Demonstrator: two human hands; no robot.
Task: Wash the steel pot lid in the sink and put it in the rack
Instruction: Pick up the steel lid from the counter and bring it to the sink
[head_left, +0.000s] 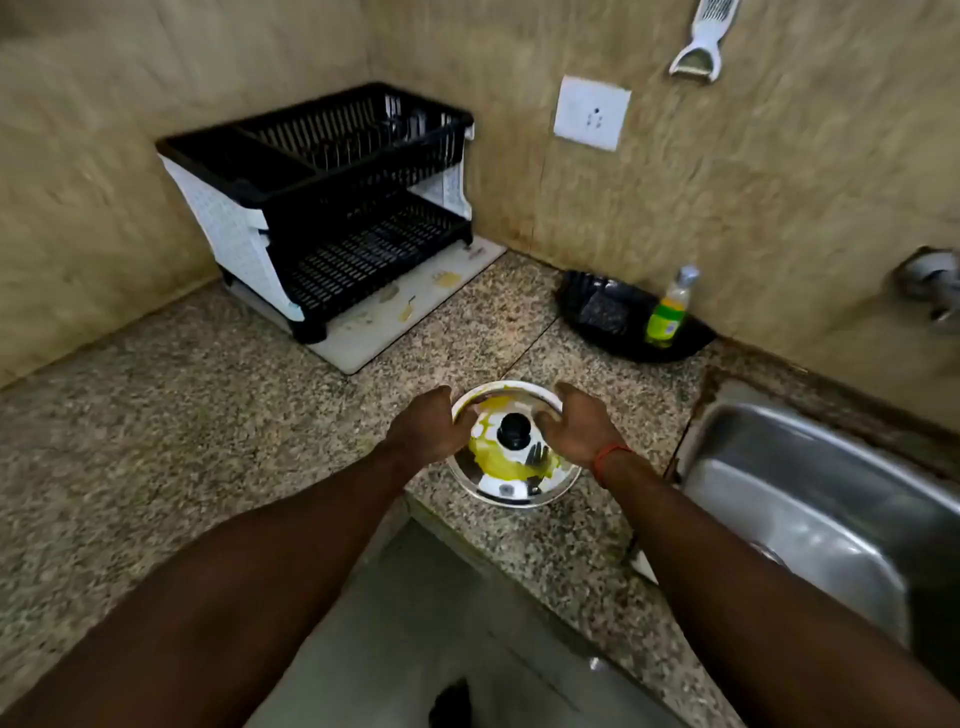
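A round steel pot lid (511, 480) with a black knob and yellow smears lies on the granite counter near its front edge. My left hand (428, 428) grips the lid's left rim. My right hand (576, 423), with an orange thread at the wrist, holds the right rim. The steel sink (810, 499) is to the right of the lid. A two-tier black and white dish rack (322, 208) stands in the far corner, and I see nothing in it.
A white drip mat (415, 306) lies under the rack. A black tray (628, 322) with a green dish soap bottle (667, 312) sits against the wall behind the sink. A tap (930, 280) juts from the wall at right. A peeler (701, 41) hangs above a wall socket (592, 111).
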